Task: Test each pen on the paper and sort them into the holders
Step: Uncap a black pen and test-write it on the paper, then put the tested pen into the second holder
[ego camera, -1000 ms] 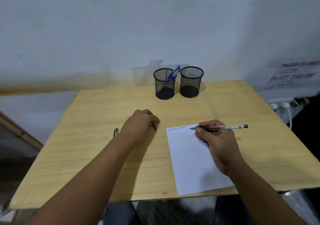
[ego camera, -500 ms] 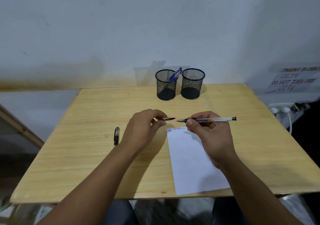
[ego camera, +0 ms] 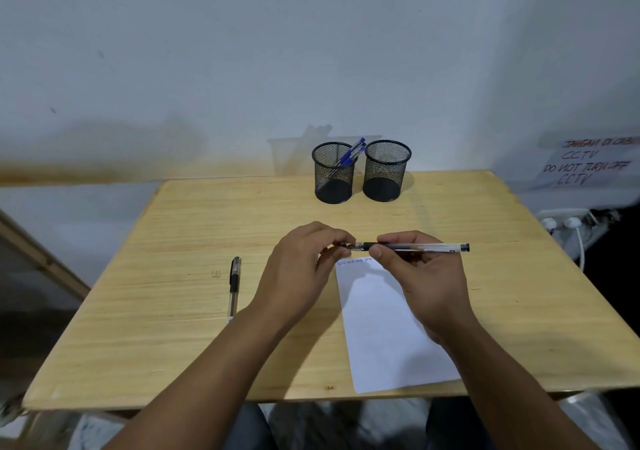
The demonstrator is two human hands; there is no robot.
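My right hand [ego camera: 420, 276] holds a clear black-ink pen [ego camera: 429, 247] level above the top of the white paper [ego camera: 384, 339]. My left hand [ego camera: 301, 269] pinches the pen's cap [ego camera: 348, 245] against the pen's tip end. Faint blue scribbles run along the paper's top edge. Another black pen [ego camera: 234, 285] lies on the wooden table [ego camera: 173, 242] left of my left hand. Two black mesh holders stand at the back: the left holder [ego camera: 333, 172] has blue pens [ego camera: 350, 153] in it, the right holder [ego camera: 387, 171] looks empty.
A wall rises right behind the holders. At the far right, off the table, hang a handwritten sign [ego camera: 588, 162] and a power strip with white plugs [ego camera: 568, 224]. A wooden rail [ego camera: 41, 259] slants at the left.
My right hand lifted the pen off the paper and moved it left. My left hand rose from the table with the cap and brought it to the pen's tip.
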